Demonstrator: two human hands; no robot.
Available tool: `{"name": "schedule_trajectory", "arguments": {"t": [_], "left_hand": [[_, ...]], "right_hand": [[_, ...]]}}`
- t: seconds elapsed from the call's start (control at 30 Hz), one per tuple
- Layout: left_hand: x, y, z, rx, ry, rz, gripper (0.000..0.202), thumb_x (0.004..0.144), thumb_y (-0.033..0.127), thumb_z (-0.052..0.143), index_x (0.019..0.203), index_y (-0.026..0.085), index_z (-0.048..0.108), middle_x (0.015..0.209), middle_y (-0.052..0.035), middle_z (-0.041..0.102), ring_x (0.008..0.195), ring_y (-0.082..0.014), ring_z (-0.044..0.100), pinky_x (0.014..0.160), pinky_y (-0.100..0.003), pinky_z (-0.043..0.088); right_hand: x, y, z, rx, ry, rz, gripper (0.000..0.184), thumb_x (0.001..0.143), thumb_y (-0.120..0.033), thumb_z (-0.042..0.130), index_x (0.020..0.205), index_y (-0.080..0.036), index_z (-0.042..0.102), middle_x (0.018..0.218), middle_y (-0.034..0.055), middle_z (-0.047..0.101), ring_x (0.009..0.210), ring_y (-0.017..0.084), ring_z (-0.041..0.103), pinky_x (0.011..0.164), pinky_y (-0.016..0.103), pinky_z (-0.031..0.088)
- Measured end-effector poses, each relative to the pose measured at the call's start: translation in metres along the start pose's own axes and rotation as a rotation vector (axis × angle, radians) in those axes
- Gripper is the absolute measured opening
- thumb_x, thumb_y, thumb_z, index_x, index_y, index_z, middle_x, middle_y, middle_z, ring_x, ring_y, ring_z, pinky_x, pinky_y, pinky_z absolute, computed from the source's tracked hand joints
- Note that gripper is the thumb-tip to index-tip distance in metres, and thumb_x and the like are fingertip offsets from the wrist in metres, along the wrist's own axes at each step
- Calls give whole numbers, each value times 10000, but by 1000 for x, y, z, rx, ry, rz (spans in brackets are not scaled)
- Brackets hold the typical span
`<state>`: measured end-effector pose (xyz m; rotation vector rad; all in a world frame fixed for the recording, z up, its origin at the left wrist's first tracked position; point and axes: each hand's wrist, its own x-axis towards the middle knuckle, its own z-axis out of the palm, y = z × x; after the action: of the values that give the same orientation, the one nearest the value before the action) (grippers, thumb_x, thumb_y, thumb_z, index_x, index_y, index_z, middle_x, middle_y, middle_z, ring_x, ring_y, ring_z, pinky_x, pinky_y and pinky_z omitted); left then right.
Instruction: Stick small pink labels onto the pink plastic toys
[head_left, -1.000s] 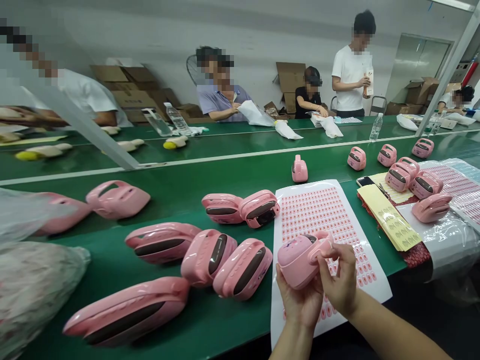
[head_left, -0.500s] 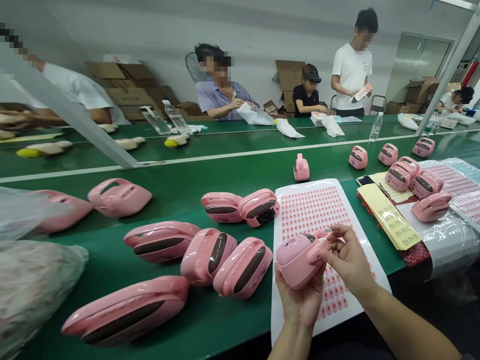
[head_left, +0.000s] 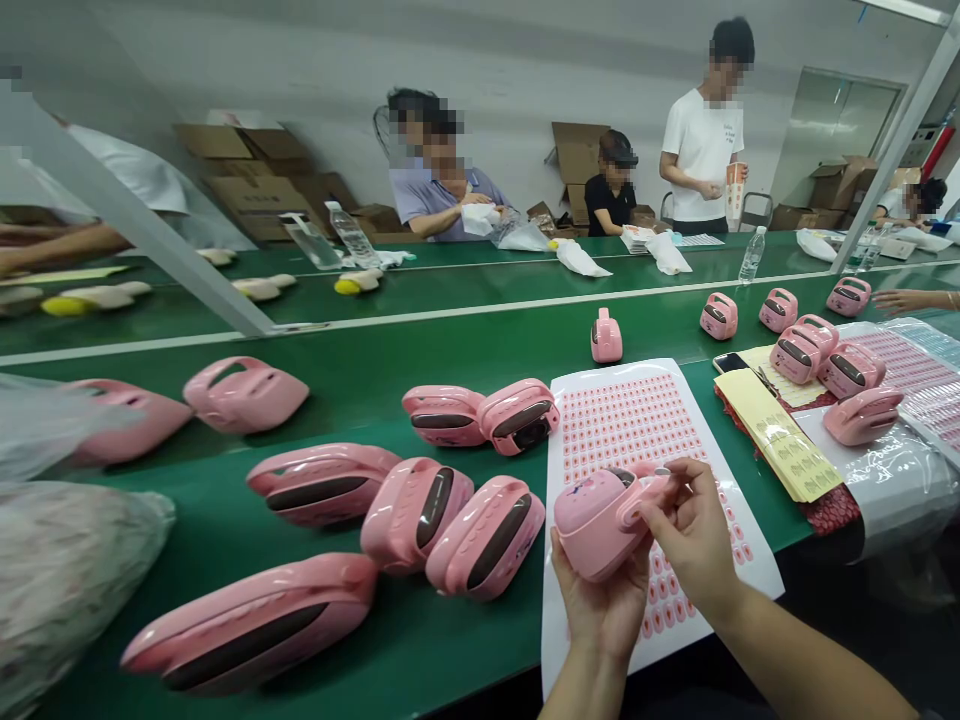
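In my left hand [head_left: 604,615] rests a small pink device with a carrying handle [head_left: 592,545], which looks like a portable speaker. The fingers wrap it from below, and its lilac printed face points left and up. My right hand [head_left: 697,535] is closed at the handle's end, thumb and fingers pinched together. A tiny pale spot shows at its fingertips; I cannot tell whether it is a sticker or a nail. Beneath both hands lies a white sheet of small pink oval stickers [head_left: 622,420], part of its lower area bare.
Several matching pink devices [head_left: 487,540] stand left of the sheet, more [head_left: 851,370] at the right. A plastic-wrapped bundle [head_left: 67,590] lies at left. Yellow label sheets [head_left: 780,430] and a phone [head_left: 727,362] are right. A co-worker's hand [head_left: 907,300] reaches in; people sit across the green belt [head_left: 465,350].
My right fingers have shifted slightly at the handle; the device stays in my left hand. A co-worker's hand has come in at the right edge. The standing person has moved the box to one side.
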<state>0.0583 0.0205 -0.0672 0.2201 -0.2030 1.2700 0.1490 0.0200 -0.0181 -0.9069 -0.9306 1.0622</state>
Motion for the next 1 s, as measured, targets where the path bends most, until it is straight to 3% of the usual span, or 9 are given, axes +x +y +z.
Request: {"name": "schedule_trajectory", "arguments": {"t": [0.13,0.37,0.43,0.6,0.73,0.87,0.93,1.0], "left_hand": [[-1,1,0,-31,25,-13,339,883,309,479,1127,146,648,1125,-152,687,1030,-205,649,917,-254,476],[-2,1,-2,-67,62,-10,468,867,318,458,1311,169,486,1149,-150,673,1000,-210,658,885,-284,503],[-2,1,-3,-68,77,-8,490,867,318,454,1338,183,451,1155,-145,670,994,-213,660,878,-291,508],[-4,2,-6,-65,87,-5,516,872,338,472,1359,175,425,1168,-153,661,984,-210,662,887,-277,504],[-6,4,-9,-75,170,-27,550,860,346,502,1368,154,411,1142,-164,664,969,-214,664,873,-287,516],[-7,7,-11,-81,168,-20,468,865,337,496,1300,166,499,1093,-141,687,992,-212,656,873,-286,514],[-7,7,-11,-81,127,-34,416,880,342,470,1256,180,542,1114,-129,683,1009,-204,649,896,-290,501],[-6,6,-10,-75,90,-40,383,906,349,418,1223,196,568,1142,-117,674,1014,-193,647,918,-300,488]], "right_hand": [[-2,6,-2,-127,6,-119,289,779,-206,622,1023,-249,472,863,-7,553,702,126,613,691,295,546],[0,7,-6,-519,-17,-601,296,828,-97,514,1073,-261,490,851,28,533,703,158,544,603,301,504],[1,5,-6,-556,-25,-669,301,837,-87,499,1079,-267,488,859,33,549,700,163,542,598,306,503],[3,1,-6,-556,-83,-642,328,845,-75,488,1115,-259,463,863,34,553,709,163,568,578,295,509],[3,2,-7,-641,-97,-747,333,865,-79,471,1137,-271,464,814,28,536,722,179,554,581,311,526],[4,6,-10,-680,-103,-802,378,885,-105,477,1216,-284,436,949,66,552,877,204,577,710,366,555],[6,9,-13,-678,-71,-716,434,861,-194,564,1257,-276,407,1081,95,545,1037,247,555,845,448,526],[8,11,-16,-649,-77,-515,604,801,-303,656,1317,-261,344,1234,129,500,1179,295,491,951,528,457]]}}
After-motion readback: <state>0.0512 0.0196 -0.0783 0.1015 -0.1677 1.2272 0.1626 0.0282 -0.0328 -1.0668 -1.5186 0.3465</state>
